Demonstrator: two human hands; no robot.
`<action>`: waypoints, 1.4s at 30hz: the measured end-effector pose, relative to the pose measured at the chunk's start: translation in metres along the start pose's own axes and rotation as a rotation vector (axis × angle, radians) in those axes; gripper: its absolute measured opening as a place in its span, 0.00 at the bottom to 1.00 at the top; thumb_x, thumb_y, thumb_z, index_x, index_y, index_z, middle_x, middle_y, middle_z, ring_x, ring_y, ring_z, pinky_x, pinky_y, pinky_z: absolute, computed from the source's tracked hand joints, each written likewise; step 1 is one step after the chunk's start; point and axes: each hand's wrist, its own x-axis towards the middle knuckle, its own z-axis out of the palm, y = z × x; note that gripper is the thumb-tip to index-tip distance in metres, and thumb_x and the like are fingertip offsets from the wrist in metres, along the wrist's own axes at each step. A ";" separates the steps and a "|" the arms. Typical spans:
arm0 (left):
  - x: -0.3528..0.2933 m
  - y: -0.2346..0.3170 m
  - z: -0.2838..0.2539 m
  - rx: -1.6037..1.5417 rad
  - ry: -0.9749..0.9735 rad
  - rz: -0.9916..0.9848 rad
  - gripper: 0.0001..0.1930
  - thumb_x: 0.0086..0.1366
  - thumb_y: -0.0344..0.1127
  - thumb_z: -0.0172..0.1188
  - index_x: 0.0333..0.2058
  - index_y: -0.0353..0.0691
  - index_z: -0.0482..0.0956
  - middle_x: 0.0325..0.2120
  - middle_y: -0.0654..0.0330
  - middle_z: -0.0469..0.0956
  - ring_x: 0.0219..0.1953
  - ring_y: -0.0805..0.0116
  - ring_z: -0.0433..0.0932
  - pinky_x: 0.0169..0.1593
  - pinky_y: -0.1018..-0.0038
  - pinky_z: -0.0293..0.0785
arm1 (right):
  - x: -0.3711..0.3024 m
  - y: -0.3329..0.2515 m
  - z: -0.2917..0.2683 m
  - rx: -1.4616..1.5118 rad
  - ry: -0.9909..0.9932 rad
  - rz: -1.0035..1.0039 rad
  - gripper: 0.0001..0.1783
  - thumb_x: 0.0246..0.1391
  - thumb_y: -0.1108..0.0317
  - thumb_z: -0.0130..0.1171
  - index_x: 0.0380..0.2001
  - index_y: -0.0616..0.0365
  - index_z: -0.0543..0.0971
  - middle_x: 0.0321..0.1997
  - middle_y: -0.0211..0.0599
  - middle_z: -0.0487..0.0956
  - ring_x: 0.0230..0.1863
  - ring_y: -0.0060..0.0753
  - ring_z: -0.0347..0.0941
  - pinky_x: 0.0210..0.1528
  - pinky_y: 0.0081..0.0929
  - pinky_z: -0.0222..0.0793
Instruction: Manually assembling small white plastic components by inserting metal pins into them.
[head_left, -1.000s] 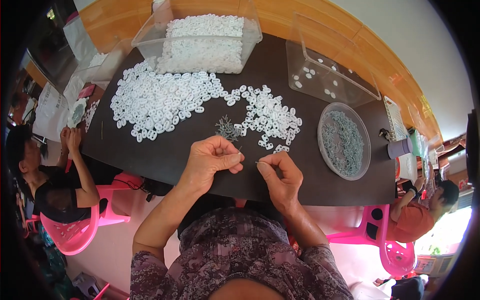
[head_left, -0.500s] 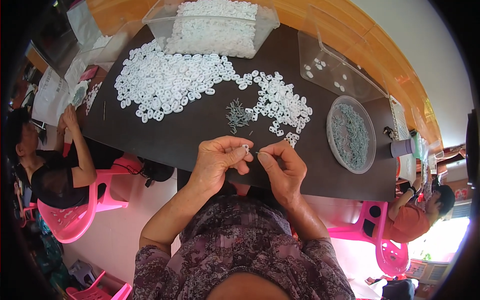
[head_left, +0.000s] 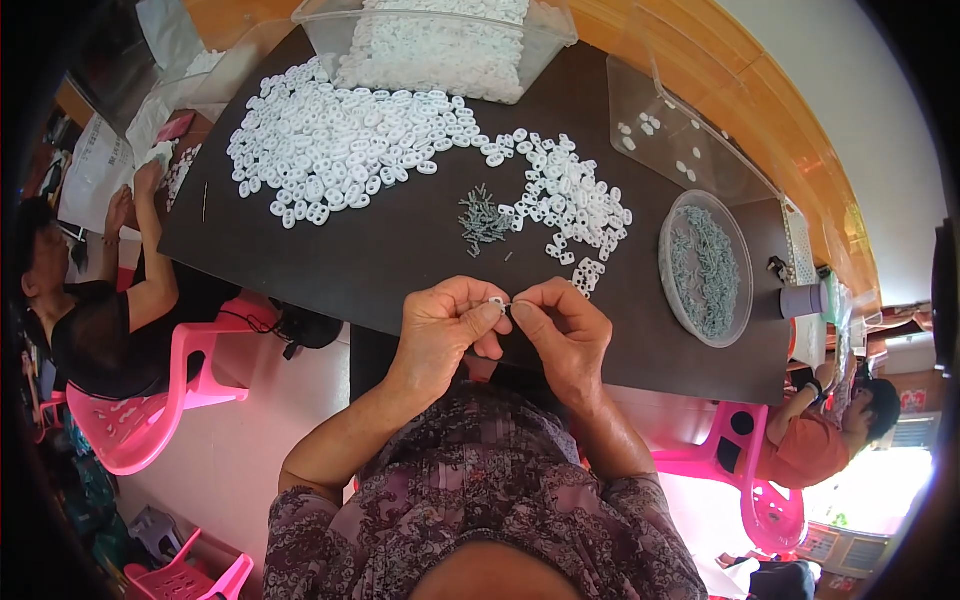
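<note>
My left hand pinches a small white plastic piece at the near edge of the dark table. My right hand meets it from the right, its fingertips closed on a thin metal pin that is mostly hidden. Both hands touch at the fingertips. Beyond them lies a small heap of grey metal pins and a long spread of white plastic pieces that runs to the right in a smaller pile.
A clear tub full of white pieces stands at the far edge. A clear tray holds a few pieces. A round dish of grey pins sits right. Other people sit at left and right on pink chairs.
My hands have drawn together and closer to me at the table's near edge; the fingertips now touch around the white piece. The view has tilted down a little.
</note>
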 end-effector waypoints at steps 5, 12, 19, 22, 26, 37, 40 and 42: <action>-0.001 -0.001 0.000 0.024 -0.001 0.024 0.05 0.64 0.28 0.57 0.36 0.31 0.77 0.25 0.61 0.78 0.19 0.80 0.73 0.23 0.85 0.70 | 0.001 -0.004 0.001 0.041 -0.037 0.029 0.02 0.55 0.77 0.56 0.30 0.64 0.76 0.28 0.28 0.78 0.29 0.12 0.70 0.30 0.13 0.66; -0.008 -0.003 0.007 0.082 0.052 0.064 0.05 0.65 0.29 0.56 0.36 0.34 0.77 0.25 0.64 0.76 0.18 0.82 0.71 0.18 0.85 0.67 | 0.000 -0.002 0.001 0.071 -0.057 0.062 0.02 0.55 0.76 0.56 0.31 0.65 0.76 0.28 0.29 0.78 0.30 0.13 0.70 0.31 0.13 0.67; -0.012 -0.014 0.011 0.402 0.122 0.321 0.04 0.65 0.27 0.56 0.35 0.33 0.77 0.24 0.65 0.76 0.17 0.83 0.70 0.16 0.85 0.65 | -0.003 0.002 0.003 0.089 -0.055 0.158 0.04 0.56 0.74 0.56 0.31 0.65 0.76 0.28 0.28 0.78 0.30 0.13 0.70 0.32 0.13 0.67; -0.012 -0.016 0.009 0.339 0.125 0.272 0.04 0.65 0.26 0.55 0.36 0.33 0.77 0.24 0.64 0.76 0.17 0.83 0.70 0.16 0.85 0.65 | -0.003 0.005 0.005 0.104 -0.064 0.149 0.05 0.58 0.73 0.56 0.31 0.65 0.76 0.28 0.29 0.77 0.31 0.14 0.70 0.33 0.14 0.67; -0.013 -0.013 0.009 0.104 0.129 0.142 0.06 0.65 0.27 0.55 0.38 0.30 0.77 0.26 0.61 0.77 0.19 0.81 0.71 0.21 0.85 0.68 | -0.003 0.006 0.005 0.134 -0.066 0.124 0.06 0.58 0.72 0.55 0.32 0.65 0.76 0.29 0.29 0.77 0.32 0.14 0.70 0.35 0.15 0.67; -0.014 -0.013 0.006 0.079 0.137 0.087 0.08 0.65 0.25 0.54 0.39 0.26 0.76 0.28 0.58 0.78 0.21 0.77 0.73 0.25 0.84 0.71 | -0.003 0.003 0.007 0.058 -0.061 0.132 0.05 0.58 0.73 0.55 0.32 0.66 0.77 0.29 0.30 0.78 0.30 0.13 0.69 0.31 0.14 0.67; -0.013 -0.017 0.009 0.089 0.155 0.149 0.05 0.66 0.26 0.54 0.38 0.32 0.77 0.25 0.63 0.77 0.18 0.83 0.71 0.18 0.86 0.66 | -0.002 0.005 0.009 0.067 -0.044 0.143 0.05 0.57 0.73 0.55 0.31 0.65 0.76 0.28 0.28 0.77 0.29 0.12 0.68 0.28 0.13 0.64; -0.013 -0.017 0.011 0.100 0.156 0.186 0.05 0.66 0.26 0.53 0.37 0.32 0.76 0.25 0.63 0.77 0.18 0.83 0.71 0.17 0.86 0.66 | -0.003 0.005 0.010 0.048 -0.032 0.135 0.05 0.57 0.73 0.55 0.30 0.64 0.76 0.27 0.27 0.76 0.27 0.11 0.67 0.26 0.12 0.63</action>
